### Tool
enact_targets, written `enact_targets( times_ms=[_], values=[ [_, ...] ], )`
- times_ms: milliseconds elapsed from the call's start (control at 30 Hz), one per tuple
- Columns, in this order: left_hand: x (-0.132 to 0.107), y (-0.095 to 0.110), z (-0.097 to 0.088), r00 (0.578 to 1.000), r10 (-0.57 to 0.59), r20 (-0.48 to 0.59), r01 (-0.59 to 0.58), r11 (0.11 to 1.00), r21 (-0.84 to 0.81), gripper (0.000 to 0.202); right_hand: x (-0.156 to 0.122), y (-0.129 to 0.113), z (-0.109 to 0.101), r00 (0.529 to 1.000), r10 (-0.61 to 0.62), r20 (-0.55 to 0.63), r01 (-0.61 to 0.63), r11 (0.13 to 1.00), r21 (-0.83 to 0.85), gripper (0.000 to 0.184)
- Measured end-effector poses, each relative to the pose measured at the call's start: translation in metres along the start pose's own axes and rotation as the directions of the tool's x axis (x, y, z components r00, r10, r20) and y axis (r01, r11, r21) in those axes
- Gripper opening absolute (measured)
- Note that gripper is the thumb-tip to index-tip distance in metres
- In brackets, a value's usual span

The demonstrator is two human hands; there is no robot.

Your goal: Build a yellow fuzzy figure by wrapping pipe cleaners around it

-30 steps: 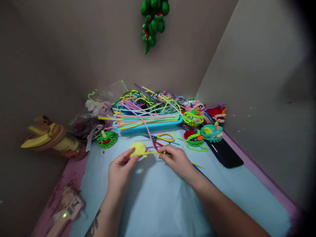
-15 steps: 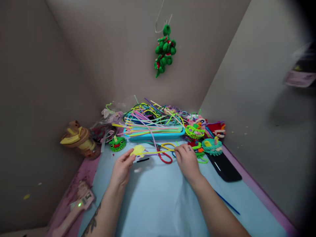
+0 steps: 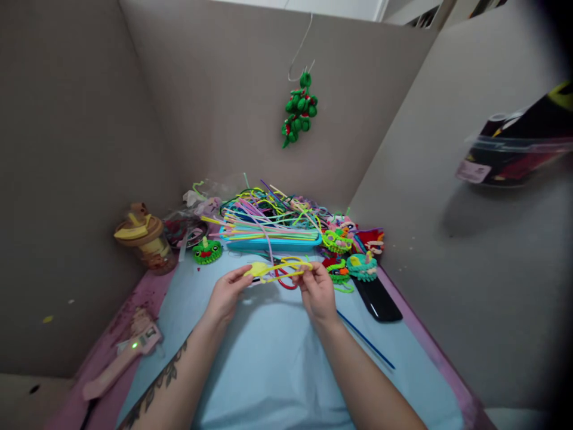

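Note:
My left hand (image 3: 231,288) pinches a fuzzy yellow piece (image 3: 258,270), from which yellow pipe cleaner stems (image 3: 282,266) run to the right. At their far end, my right hand (image 3: 317,288) is closed on the stems, which bend into a narrow loop. Behind the stems lie pliers with red and yellow handles (image 3: 286,285), partly covered by them. A blue tray (image 3: 273,244) heaped with coloured pipe cleaners (image 3: 264,218) stands beyond both hands.
Left are a green fuzzy figure (image 3: 207,251), a lidded cup (image 3: 145,242) and a pink glue gun (image 3: 129,361) with a lit green light. Right are a teal figure (image 3: 362,267), a black phone-like slab (image 3: 380,301) and a blue pipe cleaner (image 3: 367,340). Green knitted pieces (image 3: 301,110) hang behind.
My right hand has come nearer the left and turned, and the single stretched yellow stem now bends back in a loop. The camera view has tilted up and shifted right.

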State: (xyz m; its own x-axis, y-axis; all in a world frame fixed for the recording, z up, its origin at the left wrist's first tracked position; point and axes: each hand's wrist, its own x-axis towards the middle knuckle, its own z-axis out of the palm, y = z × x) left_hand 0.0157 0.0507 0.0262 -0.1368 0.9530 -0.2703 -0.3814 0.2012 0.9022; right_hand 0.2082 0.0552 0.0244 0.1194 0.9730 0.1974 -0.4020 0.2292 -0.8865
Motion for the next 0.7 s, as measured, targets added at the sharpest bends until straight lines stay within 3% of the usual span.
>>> enact_targets(
  times_ms=[300,433,567,700],
  values=[
    [-0.005,0.002,0.001,0.996,-0.009,0.093,0.014,0.999,-0.049,0.044,0.006,-0.004,0.0,0.99,0.089,-0.109,-0.074,0.987,0.14,0.031],
    [-0.006,0.0,0.002,0.993,-0.001,0.115,0.009,0.998,-0.062,0.045,0.003,-0.002,0.005,0.98,0.194,-0.054,-0.182,0.968,0.17,0.032],
    [-0.008,-0.001,0.002,0.991,0.026,0.131,-0.016,0.997,-0.076,0.043,0.0,0.003,0.007,0.945,0.325,-0.021,-0.314,0.925,0.213,0.032],
    [-0.01,-0.001,0.002,0.988,0.033,0.151,-0.021,0.997,-0.079,0.042,-0.003,0.008,0.006,0.879,0.476,0.013,-0.468,0.859,0.208,0.032]
  ],
)
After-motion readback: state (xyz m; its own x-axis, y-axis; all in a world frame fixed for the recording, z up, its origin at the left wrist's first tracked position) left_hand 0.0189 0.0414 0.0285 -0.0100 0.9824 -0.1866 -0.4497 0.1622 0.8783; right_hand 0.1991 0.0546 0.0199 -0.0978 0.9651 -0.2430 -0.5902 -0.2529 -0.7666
